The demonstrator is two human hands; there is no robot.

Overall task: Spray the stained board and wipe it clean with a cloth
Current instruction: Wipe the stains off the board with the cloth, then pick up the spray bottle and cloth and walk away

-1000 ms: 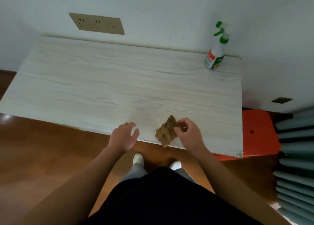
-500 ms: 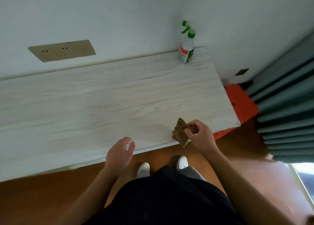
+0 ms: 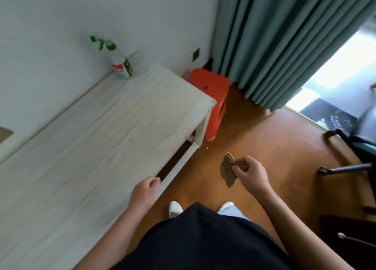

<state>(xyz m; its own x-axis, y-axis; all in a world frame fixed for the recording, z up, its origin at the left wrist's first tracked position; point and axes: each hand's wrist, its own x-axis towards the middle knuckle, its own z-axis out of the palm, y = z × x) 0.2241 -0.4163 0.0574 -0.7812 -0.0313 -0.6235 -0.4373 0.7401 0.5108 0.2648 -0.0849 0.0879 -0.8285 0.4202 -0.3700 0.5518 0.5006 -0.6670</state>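
The pale wood-grain board (image 3: 85, 147) fills the left of the head view as a low tabletop against the wall. A white spray bottle (image 3: 120, 63) with a green trigger stands upright at its far corner. My right hand (image 3: 251, 175) pinches a small brown cloth (image 3: 228, 171), which hangs over the floor to the right of the board, clear of it. My left hand (image 3: 145, 192) hovers at the board's near edge with fingers loosely curled and nothing in it.
An orange plastic stool (image 3: 211, 98) stands beside the board's right end. Teal curtains (image 3: 274, 45) hang behind it, next to a bright window. A dark chair base (image 3: 350, 157) sits at the right on the brown wood floor (image 3: 264, 139). My white shoes show below.
The view has swung right. My right hand has carried the cloth off the board's near edge and out over the floor. My left hand stays at the board's edge.
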